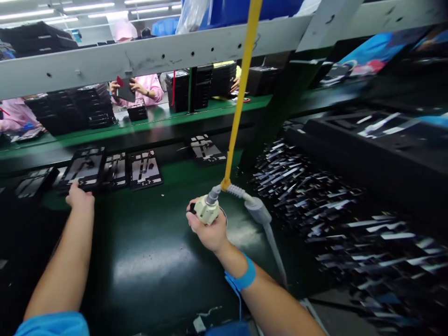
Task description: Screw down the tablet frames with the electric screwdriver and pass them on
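Observation:
At the left, my left hand (80,197) is at the near edge of a flat black tablet-like part (86,163). Its fingers are bent, and it seems to grip that edge, though the fingertips are partly hidden. My right hand (212,233) is wrapped round a cream-coloured handheld device (207,210), held over the green bench. A grey cable (261,212) with a thick lump runs from the device's top. A yellow strap (241,100) is tied to the cable end and runs upward. Round my right wrist is a blue band (245,275).
Similar flat parts (146,170) lie in a row on the green bench (150,252); one (207,149) lies apart. Dense rows of thin dark pieces (315,200) fill the right side. A grey beam (147,53) crosses above. Beyond it, people work among black stacks (80,107).

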